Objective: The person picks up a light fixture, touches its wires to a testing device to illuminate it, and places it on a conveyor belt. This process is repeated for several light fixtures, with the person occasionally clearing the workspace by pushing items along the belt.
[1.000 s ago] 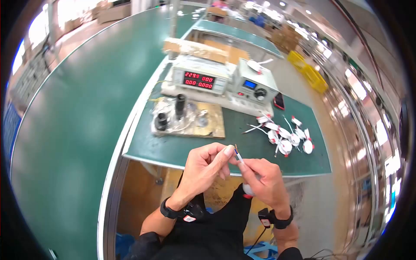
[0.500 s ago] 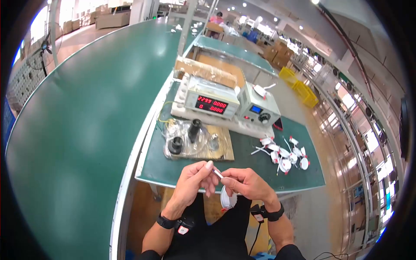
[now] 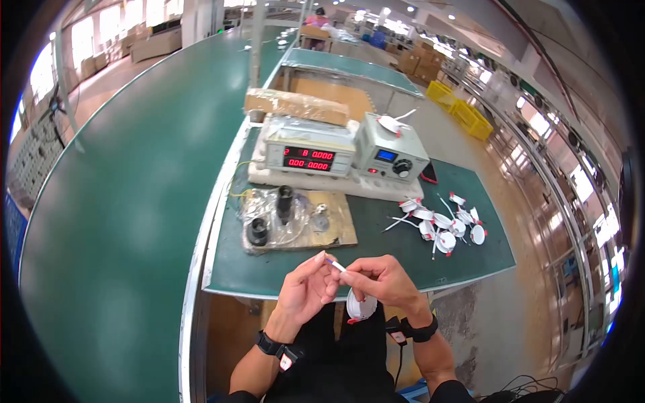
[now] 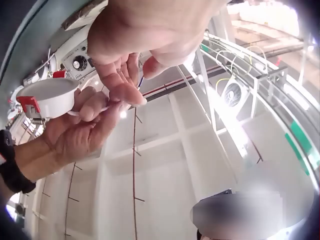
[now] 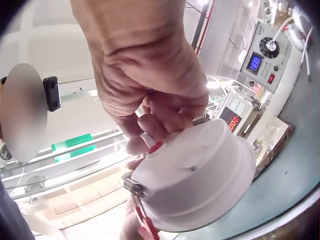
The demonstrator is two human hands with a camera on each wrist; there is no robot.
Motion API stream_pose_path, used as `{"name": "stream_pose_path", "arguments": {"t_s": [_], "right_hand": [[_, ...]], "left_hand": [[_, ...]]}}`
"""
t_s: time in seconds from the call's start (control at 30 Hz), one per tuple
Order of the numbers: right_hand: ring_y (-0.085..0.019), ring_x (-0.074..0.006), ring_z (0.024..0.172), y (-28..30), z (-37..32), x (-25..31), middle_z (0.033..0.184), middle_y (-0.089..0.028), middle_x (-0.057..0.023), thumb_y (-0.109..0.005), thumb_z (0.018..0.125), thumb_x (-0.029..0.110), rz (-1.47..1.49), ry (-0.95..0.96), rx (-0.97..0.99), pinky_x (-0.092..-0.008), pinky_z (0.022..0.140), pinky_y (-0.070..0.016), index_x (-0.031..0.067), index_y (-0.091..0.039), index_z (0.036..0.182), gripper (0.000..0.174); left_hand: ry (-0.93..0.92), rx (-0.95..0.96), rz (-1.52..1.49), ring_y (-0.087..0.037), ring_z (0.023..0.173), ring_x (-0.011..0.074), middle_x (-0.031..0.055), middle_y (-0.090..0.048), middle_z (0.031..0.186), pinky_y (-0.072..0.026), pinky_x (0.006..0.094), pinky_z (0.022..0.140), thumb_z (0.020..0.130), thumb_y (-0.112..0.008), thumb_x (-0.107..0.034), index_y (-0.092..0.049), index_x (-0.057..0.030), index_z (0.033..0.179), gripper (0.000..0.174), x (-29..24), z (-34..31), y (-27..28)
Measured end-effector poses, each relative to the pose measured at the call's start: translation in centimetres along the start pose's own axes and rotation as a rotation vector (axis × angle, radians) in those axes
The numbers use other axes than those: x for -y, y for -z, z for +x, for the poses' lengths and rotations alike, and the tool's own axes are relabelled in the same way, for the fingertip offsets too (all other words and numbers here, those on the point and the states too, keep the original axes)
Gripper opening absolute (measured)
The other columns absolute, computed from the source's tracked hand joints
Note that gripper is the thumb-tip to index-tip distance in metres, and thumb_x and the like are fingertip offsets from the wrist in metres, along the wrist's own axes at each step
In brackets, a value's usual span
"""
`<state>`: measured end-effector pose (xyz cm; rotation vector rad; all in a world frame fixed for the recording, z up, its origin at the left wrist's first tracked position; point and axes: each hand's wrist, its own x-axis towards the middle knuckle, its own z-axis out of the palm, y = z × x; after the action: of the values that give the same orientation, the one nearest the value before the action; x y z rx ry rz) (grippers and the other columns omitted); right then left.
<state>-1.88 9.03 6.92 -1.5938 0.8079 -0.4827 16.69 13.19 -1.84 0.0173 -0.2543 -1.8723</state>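
Observation:
The right hand [image 3: 384,279] pinches a white cable [image 3: 338,266] near its end, in front of the table's near edge. From that cable a round white lamp [image 3: 361,305] with red clips hangs below the hand; in the right wrist view the lamp [image 5: 192,175] shows large, with metal springs. At the cable's tip, where thin coloured wires show, the left hand [image 3: 306,289] holds the wire ends between thumb and finger. In the left wrist view the left hand's fingers [image 4: 125,82] are close to the right hand [image 4: 82,135], and the lamp [image 4: 50,97] is at the left.
On the green table [image 3: 255,275] stand a meter with red digits [image 3: 309,158] and a grey box with a dial [image 3: 393,151]. A board [image 3: 336,225] carries black cylinders. Several white lamps [image 3: 445,242] lie at the right. Yellow crates [image 3: 470,119] are farther off.
Both hands have moved left and lower in the head view, still at the cable's end. The lamp, mostly hidden behind the right hand at first, now hangs in plain sight. The head view has shifted.

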Motion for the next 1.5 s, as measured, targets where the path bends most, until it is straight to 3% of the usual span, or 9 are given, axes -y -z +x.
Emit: {"name": "stream_pose_path", "arguments": {"t_s": [0.13, 0.23, 0.37, 0.6, 0.7, 0.73, 1.0, 1.13, 1.5], "right_hand": [[-0.056, -0.0034, 0.060, 2.0, -0.6, -1.5, 0.066, -0.064, 0.0010, -0.065, 0.101, 0.018, -0.007, -0.014, -0.025, -0.0208, 0.054, -0.0418, -0.0008, -0.073, 0.099, 0.020], [-0.052, -0.0025, 0.058, 3.1, -1.2, -2.9, 0.065, -0.061, 0.0035, -0.066, 0.100, 0.022, -0.051, -0.001, -0.088, -0.0219, 0.051, -0.0407, 0.0035, -0.074, 0.094, 0.021], [-0.051, -0.0020, 0.054, 4.4, -2.4, -6.1, 0.064, -0.062, 0.0021, -0.065, 0.101, 0.021, 0.082, 0.196, -0.181, -0.0218, 0.047, -0.0383, 0.0008, -0.074, 0.095, 0.023], [-0.049, -0.0020, 0.053, 4.5, -3.0, -7.4, 0.064, -0.061, 0.0004, -0.061, 0.104, 0.023, 0.309, 0.192, -0.152, -0.0207, 0.047, -0.0375, -0.0008, -0.069, 0.100, 0.026], [-0.049, -0.0021, 0.052, 4.7, -2.4, -7.2, 0.065, -0.062, -0.0008, -0.060, 0.104, 0.027, 0.395, 0.192, -0.257, -0.0198, 0.047, -0.0382, -0.0011, -0.068, 0.100, 0.029], [-0.046, -0.0016, 0.051, 4.6, -1.8, -7.2, 0.065, -0.062, -0.0012, -0.060, 0.105, 0.027, 0.392, 0.188, -0.277, -0.0194, 0.047, -0.0351, -0.0013, -0.067, 0.101, 0.030], [-0.043, -0.0008, 0.052, 1.3, 3.7, -8.5, 0.069, -0.064, -0.0013, -0.058, 0.105, 0.028, 0.261, 0.129, -0.265, -0.0188, 0.048, -0.0365, -0.0009, -0.068, 0.102, 0.030], [-0.043, -0.0002, 0.052, 0.5, 5.1, -8.6, 0.069, -0.064, -0.0002, -0.058, 0.105, 0.027, 0.160, 0.058, -0.297, -0.0181, 0.048, -0.0348, 0.0006, -0.070, 0.101, 0.030], [-0.042, -0.0014, 0.048, 4.0, 11.3, -7.4, 0.063, -0.058, 0.0010, -0.055, 0.106, 0.029, 0.140, -0.107, -0.144, -0.0197, 0.044, -0.0307, 0.0026, -0.069, 0.097, 0.031]], "left_hand": [[-0.397, -0.394, 0.769, -0.061, 0.062, 0.0109, 0.0070, -0.068, 0.079, -0.0512, 0.0241, 0.055, 0.104, -0.061, -0.018, -0.064, 0.0016, 0.096, 0.021, 3.0, 1.4, -1.4], [-0.645, -0.484, 1.214, -0.059, 0.064, 0.0077, 0.0043, -0.065, 0.077, -0.0478, 0.0229, 0.057, 0.104, -0.059, -0.019, -0.063, 0.0015, 0.096, 0.022, 5.3, 2.5, -2.0], [-0.516, -0.381, 1.395, -0.058, 0.070, 0.0079, 0.0033, -0.064, 0.080, -0.0496, 0.0254, 0.066, 0.105, -0.055, -0.014, -0.063, 0.0030, 0.102, 0.019, 7.8, 2.7, -1.9], [-0.338, -0.221, 1.612, -0.066, 0.090, 0.0147, 0.0095, -0.070, 0.102, -0.0542, 0.0320, 0.079, 0.108, -0.046, -0.019, -0.059, 0.0020, 0.129, 0.033, 8.5, 3.4, -2.6], [-0.269, -0.239, 1.295, -0.065, 0.101, 0.0167, 0.0111, -0.066, 0.118, -0.0551, 0.0336, 0.083, 0.109, -0.048, -0.025, -0.049, 0.0002, 0.142, 0.042, 8.2, 2.3, -2.0], [-0.089, -0.204, 1.138, -0.063, 0.109, 0.0179, 0.0107, -0.062, 0.128, -0.0583, 0.0360, 0.085, 0.107, -0.053, -0.026, -0.039, -0.0024, 0.151, 0.051, 7.7, 1.6, -2.3], [0.027, -0.276, 0.579, -0.069, 0.111, 0.0280, 0.0148, -0.064, 0.125, -0.0642, 0.0460, 0.087, 0.101, -0.057, -0.007, -0.043, -0.0007, 0.141, 0.042, 7.2, -0.8, 1.9], [0.113, -0.316, 0.611, -0.073, 0.101, 0.0302, 0.0143, -0.068, 0.116, -0.0652, 0.0441, 0.082, 0.094, -0.068, -0.003, -0.047, -0.0028, 0.131, 0.043, 6.4, 0.1, 2.5], [0.223, -0.333, 0.576, -0.073, 0.099, 0.0271, 0.0114, -0.067, 0.116, -0.0649, 0.0380, 0.083, 0.094, -0.071, -0.006, -0.051, -0.0036, 0.130, 0.042, 2.9, 4.9, 1.8]]}}
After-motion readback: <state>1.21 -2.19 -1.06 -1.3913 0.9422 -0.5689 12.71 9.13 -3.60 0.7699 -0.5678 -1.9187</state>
